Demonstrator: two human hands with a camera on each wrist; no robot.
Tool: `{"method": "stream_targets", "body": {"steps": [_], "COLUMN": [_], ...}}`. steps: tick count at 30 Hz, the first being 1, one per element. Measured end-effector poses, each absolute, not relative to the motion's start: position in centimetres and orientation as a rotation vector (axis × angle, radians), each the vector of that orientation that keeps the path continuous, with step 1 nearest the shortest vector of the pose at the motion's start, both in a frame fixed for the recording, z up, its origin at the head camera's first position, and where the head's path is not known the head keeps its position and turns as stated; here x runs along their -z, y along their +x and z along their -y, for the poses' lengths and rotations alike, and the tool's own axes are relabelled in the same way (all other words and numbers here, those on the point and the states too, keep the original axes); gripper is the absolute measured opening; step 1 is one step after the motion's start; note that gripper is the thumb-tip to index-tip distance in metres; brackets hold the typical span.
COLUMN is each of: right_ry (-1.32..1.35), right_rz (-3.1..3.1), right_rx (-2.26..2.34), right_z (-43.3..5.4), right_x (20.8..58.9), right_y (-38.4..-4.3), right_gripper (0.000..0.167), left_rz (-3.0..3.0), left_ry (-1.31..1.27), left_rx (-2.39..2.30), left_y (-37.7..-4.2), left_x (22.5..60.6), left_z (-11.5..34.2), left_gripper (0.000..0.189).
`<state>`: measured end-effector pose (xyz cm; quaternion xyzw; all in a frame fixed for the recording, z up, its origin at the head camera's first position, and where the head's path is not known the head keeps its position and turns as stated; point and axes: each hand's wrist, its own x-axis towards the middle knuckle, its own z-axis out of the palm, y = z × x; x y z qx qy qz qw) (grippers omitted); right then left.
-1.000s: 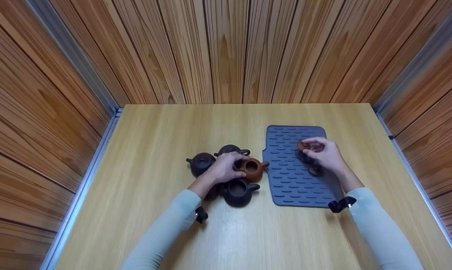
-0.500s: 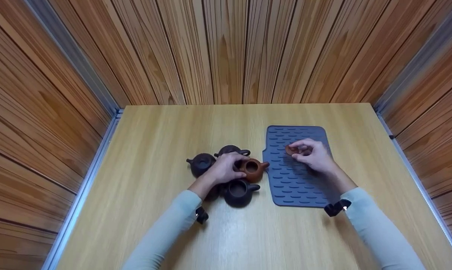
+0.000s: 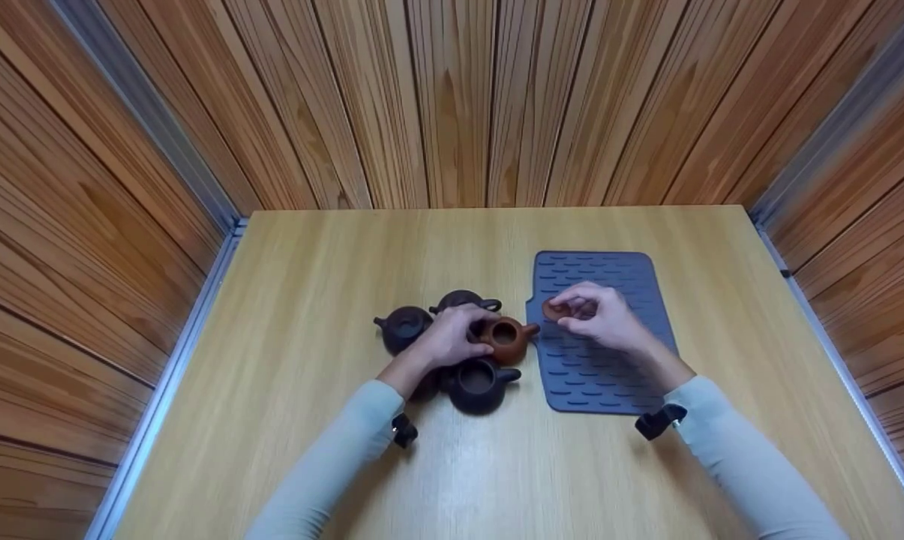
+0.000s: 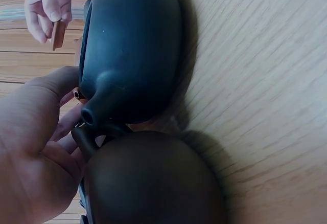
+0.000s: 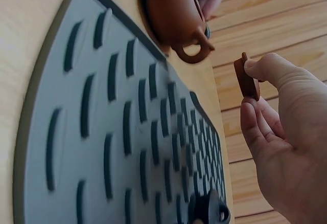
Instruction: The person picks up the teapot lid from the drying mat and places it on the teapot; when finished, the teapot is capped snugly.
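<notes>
My left hand point(image 3: 448, 336) holds a lidless reddish-brown clay teapot point(image 3: 508, 349), thumb and fingers on its left side. The handle points right toward the grey mat. My right hand point(image 3: 608, 319) pinches a round reddish-brown teapot lid point(image 3: 554, 310) above the mat, a short way right of that teapot. In the right wrist view the lid point(image 5: 247, 78) is tilted on edge between thumb and fingers. In the left wrist view, two dark teapots stand near my left hand, a blackish one point(image 4: 135, 45) and a brownish one point(image 4: 153, 183).
Dark teapots crowd round the held one: a lidless one in front point(image 3: 476, 394), one at left point(image 3: 405, 330), one behind point(image 3: 459, 300), and another partly under my left wrist. The ridged grey mat point(image 3: 587, 390) lies at right, with a dark lid point(image 5: 209, 211) on it.
My right hand has carried the reddish-brown lid leftward across the mat, away from the dark lids, toward the reddish-brown teapot. My left hand stays in place on that teapot.
</notes>
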<state>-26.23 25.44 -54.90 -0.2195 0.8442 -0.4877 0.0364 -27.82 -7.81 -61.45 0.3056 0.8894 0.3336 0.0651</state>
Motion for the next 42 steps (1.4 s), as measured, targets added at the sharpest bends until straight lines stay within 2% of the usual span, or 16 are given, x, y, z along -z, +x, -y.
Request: {"method": "stream_targets", "body": {"steps": [11,26,42], "right_ry": [-0.676,-0.829,-0.954], "right_rz": [-2.530,-2.446,-2.433], "right_rx": [1.438,1.484,1.429], "right_z": [-22.6,-20.2,-19.4], "right_x": [54.2,55.3,55.8], "right_y": [-25.8,-26.0,-26.6], "right_gripper": [0.030,0.028,0.029], "left_rz": [-2.694,-2.671,-2.688], "left_ry": [0.939,0.913,0.924], "left_rx": [-1.011,-1.068,-0.976], "left_y": [-27.7,-26.6,-27.9], "left_x": [61.2,59.5,61.3], "left_z": [7.7,7.5,7.5], "left_gripper": [0.059,0.058,0.060]}}
